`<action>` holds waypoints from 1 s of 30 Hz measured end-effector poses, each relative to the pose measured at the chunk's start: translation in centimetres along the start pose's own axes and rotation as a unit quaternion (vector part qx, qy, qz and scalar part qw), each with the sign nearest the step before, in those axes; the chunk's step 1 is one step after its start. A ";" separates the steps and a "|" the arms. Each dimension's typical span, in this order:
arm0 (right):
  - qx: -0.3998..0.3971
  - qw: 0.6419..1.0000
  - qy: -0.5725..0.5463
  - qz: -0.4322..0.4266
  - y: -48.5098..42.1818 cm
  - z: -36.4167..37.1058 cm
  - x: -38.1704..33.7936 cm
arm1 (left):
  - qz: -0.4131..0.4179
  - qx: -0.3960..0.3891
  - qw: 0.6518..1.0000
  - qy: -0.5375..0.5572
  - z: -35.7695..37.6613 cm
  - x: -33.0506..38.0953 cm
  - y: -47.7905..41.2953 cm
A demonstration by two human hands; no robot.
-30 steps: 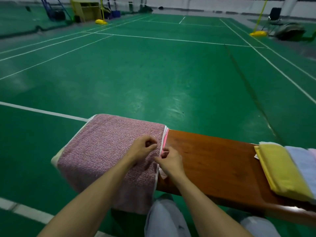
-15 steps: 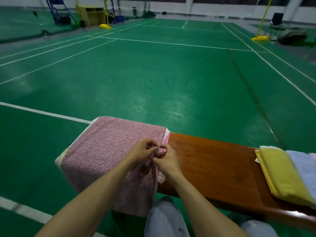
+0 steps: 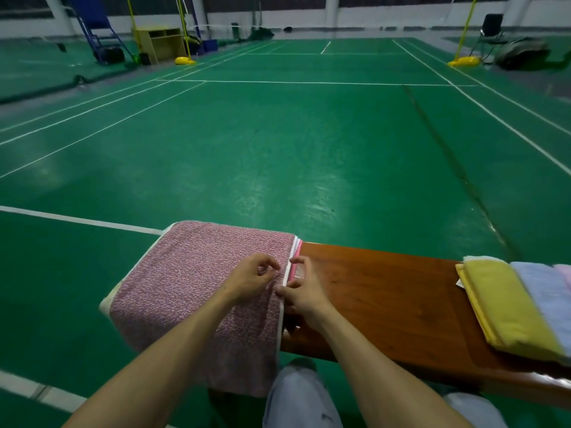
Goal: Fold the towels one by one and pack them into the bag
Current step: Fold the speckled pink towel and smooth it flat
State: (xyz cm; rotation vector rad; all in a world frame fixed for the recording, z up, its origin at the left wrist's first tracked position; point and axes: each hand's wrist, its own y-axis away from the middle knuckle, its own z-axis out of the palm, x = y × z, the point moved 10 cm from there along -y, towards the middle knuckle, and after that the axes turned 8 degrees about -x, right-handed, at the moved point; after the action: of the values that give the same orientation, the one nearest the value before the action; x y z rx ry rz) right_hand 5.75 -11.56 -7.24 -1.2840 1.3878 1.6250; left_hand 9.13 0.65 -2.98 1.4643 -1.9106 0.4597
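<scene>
Pinching the pink speckled fabric bag (image 3: pixel 191 282) by its white edge: my left hand (image 3: pixel 250 278) and right hand (image 3: pixel 304 293), at the left end of the brown wooden bench (image 3: pixel 386 304).

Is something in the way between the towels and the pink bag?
Nothing visible. Only bare wooden bench lies between the folded towels at its right end and the pink speckled bag at its left. The left hand and right hand pinch the bag's edge facing the towels.

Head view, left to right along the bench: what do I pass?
First the pink speckled fabric bag → left hand → right hand → brown wooden bench → folded yellow towel → light blue towel → pale pink towel.
</scene>
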 end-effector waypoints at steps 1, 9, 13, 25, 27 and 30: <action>0.011 1.000 0.010 -0.013 0.0 -0.5 -0.3 | 0.001 -0.003 1.000 -0.003 0.0 0.2 0.1; 0.082 0.995 -0.014 -0.053 1.0 -6.7 -1.8 | 0.034 -0.019 0.996 -0.081 1.1 4.2 -0.4; 0.098 0.994 -0.015 -0.042 2.4 -10.4 -0.7 | 0.043 -0.049 0.993 -0.097 3.8 6.8 -1.4; 0.179 0.983 -0.003 0.025 7.1 -22.6 4.5 | 0.081 -0.139 0.982 -0.095 14.9 15.5 -3.9; 0.191 0.981 0.015 0.023 7.5 -24.2 4.7 | 0.087 -0.150 0.981 -0.088 16.4 16.5 -4.1; 0.216 0.976 0.037 0.022 8.4 -26.7 4.7 | 0.094 -0.158 0.979 -0.083 18.0 17.9 -4.7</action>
State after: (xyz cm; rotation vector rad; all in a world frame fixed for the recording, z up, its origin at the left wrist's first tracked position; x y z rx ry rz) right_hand 3.70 -39.87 -7.85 -1.0672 1.7090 1.2190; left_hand 5.70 -24.97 -3.87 1.1514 -2.1501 0.1088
